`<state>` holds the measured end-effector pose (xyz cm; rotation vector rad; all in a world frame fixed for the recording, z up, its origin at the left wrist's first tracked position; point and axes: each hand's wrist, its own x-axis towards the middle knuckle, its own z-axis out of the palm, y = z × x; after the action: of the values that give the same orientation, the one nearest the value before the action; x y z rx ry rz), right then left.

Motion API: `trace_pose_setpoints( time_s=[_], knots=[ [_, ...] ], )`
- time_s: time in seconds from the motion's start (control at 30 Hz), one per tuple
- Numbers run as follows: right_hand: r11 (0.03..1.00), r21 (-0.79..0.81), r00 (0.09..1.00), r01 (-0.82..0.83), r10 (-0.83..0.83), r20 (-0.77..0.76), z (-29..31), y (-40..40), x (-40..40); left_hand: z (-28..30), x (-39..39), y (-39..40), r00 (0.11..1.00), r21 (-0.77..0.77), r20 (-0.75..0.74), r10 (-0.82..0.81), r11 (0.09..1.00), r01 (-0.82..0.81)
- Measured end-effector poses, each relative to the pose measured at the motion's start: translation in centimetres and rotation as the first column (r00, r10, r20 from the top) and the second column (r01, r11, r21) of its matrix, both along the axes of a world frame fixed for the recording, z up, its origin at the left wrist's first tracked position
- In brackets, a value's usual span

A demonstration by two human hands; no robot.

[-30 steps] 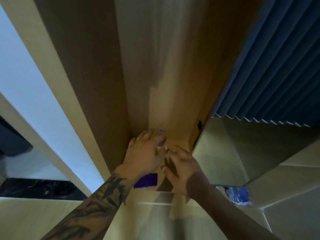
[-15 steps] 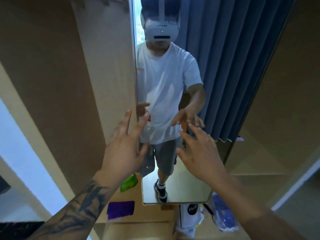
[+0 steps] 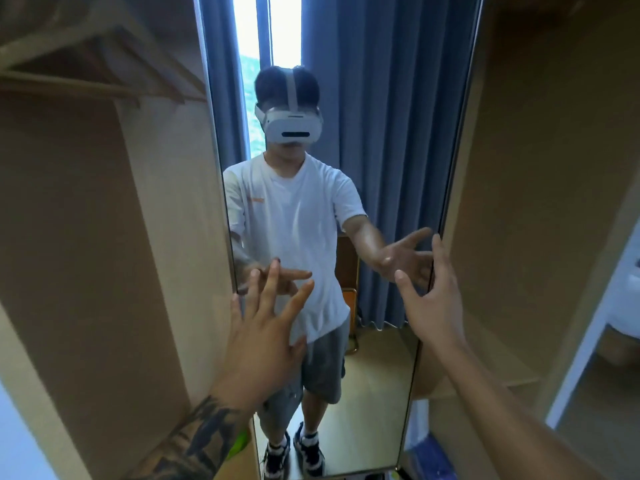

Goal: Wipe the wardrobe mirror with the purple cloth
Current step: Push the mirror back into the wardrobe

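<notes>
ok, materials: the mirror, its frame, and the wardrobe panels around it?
Mirror: glass with a glossy finish, judging by the sharp reflection of the person and curtains. Its frame: a thin edge strip with a pale sheen, possibly metal; too narrow to be sure. Wardrobe panels: matte tan board, likely laminate or veneer; no clear grain shows.

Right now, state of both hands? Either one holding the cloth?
Left hand: open, fingers spread, empty, at the mirror's left edge.
Right hand: open, empty, at the mirror's right edge.
No purple cloth in view.
</notes>
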<state>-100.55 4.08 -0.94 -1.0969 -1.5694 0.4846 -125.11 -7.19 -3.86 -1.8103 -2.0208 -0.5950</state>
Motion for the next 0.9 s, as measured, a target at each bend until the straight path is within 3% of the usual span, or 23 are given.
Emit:
trace_pose_setpoints(
  time_s=[0.37, 0.6, 0.9],
  knots=[
    [0.997, 0.071, 0.999, 0.036, -0.036, 0.004, -1.6, -1.4, 1.0, -1.7, -1.9, 2.3, 0.994, 0.083, 0.057, -0.096, 0.992, 0.091],
    [0.983, 0.168, 0.995, 0.076, -0.064, -0.074, -3.2, -4.2, 1.6, -2.2, -1.1, 3.5, 0.986, -0.038, 0.152, -0.074, 0.996, 0.081],
    [0.918, 0.395, 0.998, 0.029, -0.046, 0.033, -5.0, -8.6, 0.6, -3.2, -0.2, 4.1, 0.936, -0.083, 0.294, -0.192, 0.971, 0.225]
  ],
)
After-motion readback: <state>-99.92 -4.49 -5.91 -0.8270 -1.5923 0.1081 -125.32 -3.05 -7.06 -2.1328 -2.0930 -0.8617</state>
